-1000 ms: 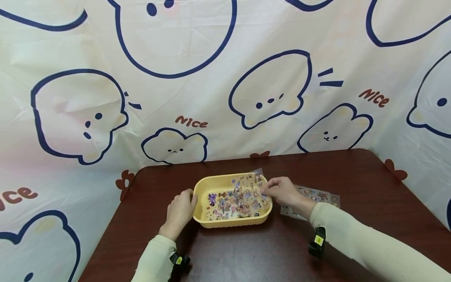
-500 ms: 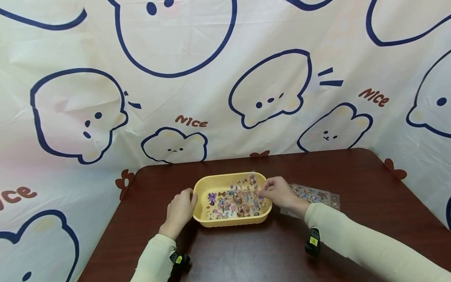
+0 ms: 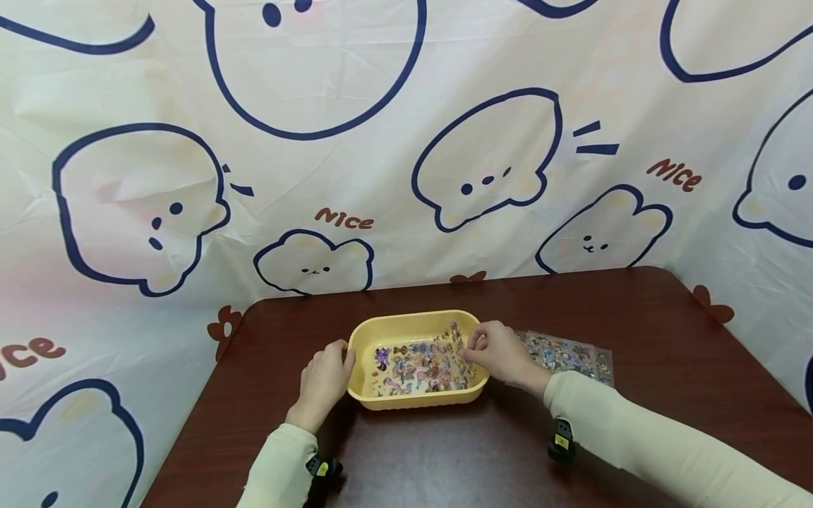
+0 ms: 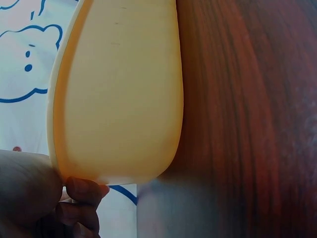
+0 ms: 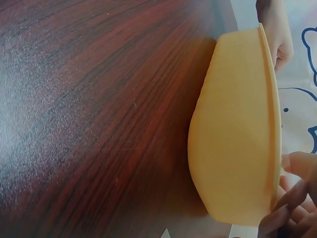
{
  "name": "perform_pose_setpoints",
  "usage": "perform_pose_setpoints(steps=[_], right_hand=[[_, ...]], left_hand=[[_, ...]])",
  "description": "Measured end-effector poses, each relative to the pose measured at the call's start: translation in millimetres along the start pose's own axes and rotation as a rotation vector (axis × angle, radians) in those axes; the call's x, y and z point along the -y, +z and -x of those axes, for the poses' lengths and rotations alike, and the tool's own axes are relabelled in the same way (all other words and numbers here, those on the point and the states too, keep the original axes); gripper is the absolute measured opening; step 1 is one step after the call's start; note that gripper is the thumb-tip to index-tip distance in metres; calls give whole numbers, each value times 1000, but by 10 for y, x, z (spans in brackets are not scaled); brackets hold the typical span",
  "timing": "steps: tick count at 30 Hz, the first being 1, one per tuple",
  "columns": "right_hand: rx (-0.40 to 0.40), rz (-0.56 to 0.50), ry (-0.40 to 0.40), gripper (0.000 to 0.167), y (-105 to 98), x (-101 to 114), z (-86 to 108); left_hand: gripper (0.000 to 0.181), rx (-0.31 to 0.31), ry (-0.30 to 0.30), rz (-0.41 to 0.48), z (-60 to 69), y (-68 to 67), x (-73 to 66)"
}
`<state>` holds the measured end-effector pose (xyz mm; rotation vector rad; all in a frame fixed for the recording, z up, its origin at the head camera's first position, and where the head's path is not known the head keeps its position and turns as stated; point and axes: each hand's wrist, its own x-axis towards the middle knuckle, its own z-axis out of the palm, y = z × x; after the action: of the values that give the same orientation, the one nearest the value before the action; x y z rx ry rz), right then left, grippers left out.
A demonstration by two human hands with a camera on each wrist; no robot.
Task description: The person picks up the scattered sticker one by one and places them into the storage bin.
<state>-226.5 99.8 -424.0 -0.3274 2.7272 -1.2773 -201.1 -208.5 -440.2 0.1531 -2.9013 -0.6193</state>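
Note:
A yellow tray (image 3: 416,403) stands on the table with clear sheets of small colourful cartoon stickers (image 3: 425,363) lying in it. My left hand (image 3: 322,384) grips its left end, thumb on the near side of the rim and fingers curled over the outside, as the left wrist view shows beside the tray's wall (image 4: 119,99). At the right end, my right hand (image 3: 502,353) pinches the edge of a sticker sheet inside the tray. The right wrist view shows its fingers (image 5: 299,163) at the rim of the tray (image 5: 233,129); the sheet itself is mostly hidden there.
More clear sticker sheets (image 3: 571,355) lie on the table to the right, partly behind my right forearm. The dark red-brown table (image 3: 406,458) ends at a cartoon-printed cloth (image 3: 394,176) behind and on both sides.
My right hand has moved a little left and lowered the sticker sheet into the tray; its corner no longer sticks out past the far rim. My left hand has stayed on the tray.

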Motion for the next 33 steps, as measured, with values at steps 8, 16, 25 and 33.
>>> perform_pose_setpoints(steps=[8, 16, 25, 33], right_hand=[[13, 32, 5, 17, 8, 31, 13], [23, 27, 36, 20, 4, 39, 9], [-1, 158, 3, 36, 17, 43, 22], [-20, 294, -51, 28, -10, 99, 55]], left_hand=[[29, 0, -3, 6, 6, -3, 7], [29, 11, -15, 4, 19, -13, 7], [28, 7, -8, 3, 16, -6, 8], [28, 2, -4, 3, 7, -3, 3]])
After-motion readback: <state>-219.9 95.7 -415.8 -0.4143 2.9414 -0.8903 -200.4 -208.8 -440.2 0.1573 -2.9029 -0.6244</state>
